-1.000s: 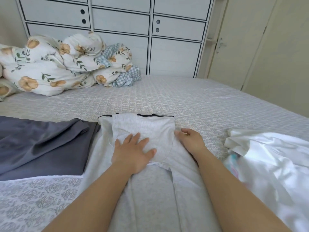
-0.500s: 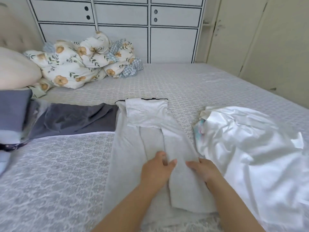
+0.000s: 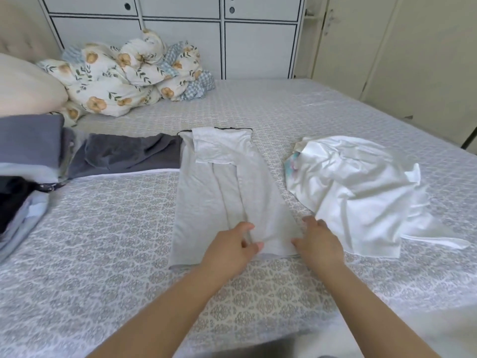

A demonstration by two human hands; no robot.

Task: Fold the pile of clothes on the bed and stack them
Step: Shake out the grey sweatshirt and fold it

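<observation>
A light grey garment (image 3: pixel 206 192) lies lengthwise on the bed, its sides folded inward into a long strip with a dark-trimmed top edge. My left hand (image 3: pixel 229 248) pinches the near hem of its folded flap. My right hand (image 3: pixel 318 241) grips the same hem at its right corner. A crumpled white garment (image 3: pixel 361 187) lies to the right of the grey one. A dark grey garment (image 3: pixel 124 156) lies spread to the left. A stack of folded clothes (image 3: pixel 28 161) sits at the far left edge.
A floral duvet (image 3: pixel 129 76) is bunched at the head of the bed beside a beige pillow (image 3: pixel 23 89). White cabinets (image 3: pixel 180 40) stand behind the bed. The patterned bedspread (image 3: pixel 90 241) stretches in front and to the left.
Both hands have slid from the garment's upper part down to its near hem and now take hold of it. The view has pulled back, showing the stack at left.
</observation>
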